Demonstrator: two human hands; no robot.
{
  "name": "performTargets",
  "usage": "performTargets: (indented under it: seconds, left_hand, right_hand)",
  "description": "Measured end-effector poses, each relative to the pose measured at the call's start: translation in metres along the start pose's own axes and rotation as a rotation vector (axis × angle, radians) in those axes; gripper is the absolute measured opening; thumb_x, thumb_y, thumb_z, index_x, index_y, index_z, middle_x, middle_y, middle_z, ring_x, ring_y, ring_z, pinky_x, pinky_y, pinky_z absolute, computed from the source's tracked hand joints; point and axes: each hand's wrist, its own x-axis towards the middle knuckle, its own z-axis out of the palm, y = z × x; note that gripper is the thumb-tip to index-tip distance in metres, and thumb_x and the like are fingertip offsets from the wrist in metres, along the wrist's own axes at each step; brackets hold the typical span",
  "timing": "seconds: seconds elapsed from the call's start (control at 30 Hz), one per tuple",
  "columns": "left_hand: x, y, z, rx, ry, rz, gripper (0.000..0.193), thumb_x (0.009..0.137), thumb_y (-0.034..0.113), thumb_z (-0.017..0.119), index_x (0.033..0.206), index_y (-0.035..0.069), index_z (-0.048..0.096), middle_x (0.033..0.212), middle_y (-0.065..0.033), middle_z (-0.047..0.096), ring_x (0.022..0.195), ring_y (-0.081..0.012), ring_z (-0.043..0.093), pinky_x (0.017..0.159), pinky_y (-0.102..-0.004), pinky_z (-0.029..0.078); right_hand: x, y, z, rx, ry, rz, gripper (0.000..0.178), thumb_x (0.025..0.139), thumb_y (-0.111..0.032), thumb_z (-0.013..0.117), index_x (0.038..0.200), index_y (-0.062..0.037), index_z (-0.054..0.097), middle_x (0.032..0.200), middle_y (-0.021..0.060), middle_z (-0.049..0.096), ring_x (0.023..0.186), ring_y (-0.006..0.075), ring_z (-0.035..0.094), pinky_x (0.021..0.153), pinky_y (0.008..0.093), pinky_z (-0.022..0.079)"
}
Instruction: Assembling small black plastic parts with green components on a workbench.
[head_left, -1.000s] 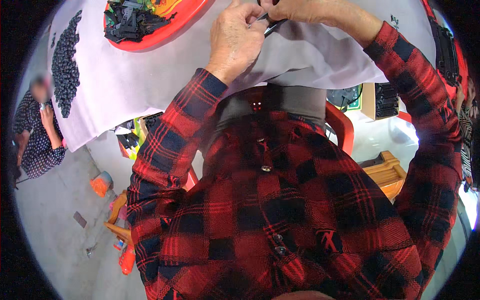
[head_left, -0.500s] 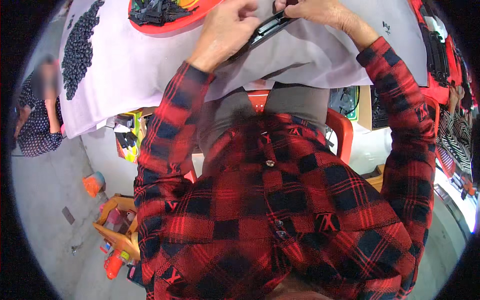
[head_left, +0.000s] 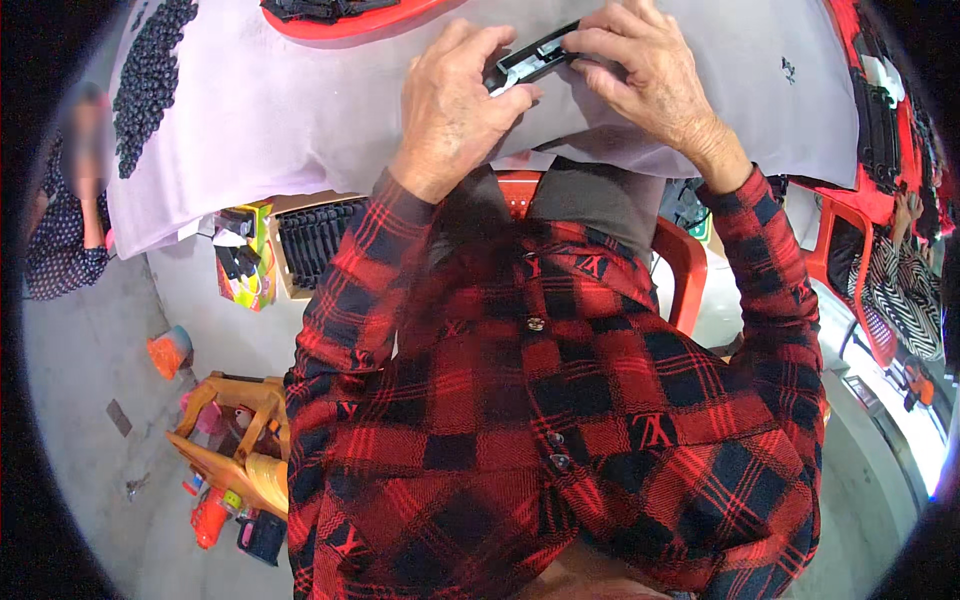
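The left hand [head_left: 455, 95] grips the near-left end of a slim black case [head_left: 534, 63]; the right hand [head_left: 648, 80] pinches its far-right end, above the table [head_left: 300, 115], inside its near edge. Pale cloth [head_left: 755, 115] spreads right, around small black bits [head_left: 789, 70].

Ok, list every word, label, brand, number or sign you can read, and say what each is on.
No text is quoted here.
Plaid shirt: repeated letter-like red marks, not copied out.
Colourful package below the table: print too small to read.
Black part in the left hand: no lettering I can make out.
Elsewhere: nothing I can make out.
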Motion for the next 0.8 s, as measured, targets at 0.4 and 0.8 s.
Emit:
performTargets:
  seconds: [0.4, 0.8]
  left_hand:
    - [0.002, -0.014, 0.014, 0.071, 0.008, 0.095, 0.04, 0.073, 0.017, 0.083, 0.108, 0.003, 0.07, 0.089, -0.009, 0.063, 0.078, -0.0237, 0.064, 0.07, -0.0335, 0.051]
    - [0.002, -0.019, 0.027, 0.005, 0.107, 0.141, 0.034, 0.065, 0.015, 0.08, 0.095, 0.009, 0.067, 0.087, -0.0049, 0.058, 0.085, -0.0277, 0.059, 0.078, -0.04, 0.04]
  right_hand:
    - [0.002, -0.007, 0.015, -0.074, -0.101, -0.051, 0.027, 0.076, -0.012, 0.071, 0.103, -0.0088, 0.067, 0.092, 0.0055, 0.056, 0.088, 0.0256, 0.052, 0.08, 0.0376, 0.042]
    - [-0.002, 0.006, 0.023, -0.093, -0.063, -0.066, 0.022, 0.078, -0.008, 0.071, 0.1, -0.0074, 0.068, 0.093, 0.0077, 0.062, 0.088, 0.0273, 0.058, 0.076, 0.038, 0.049]
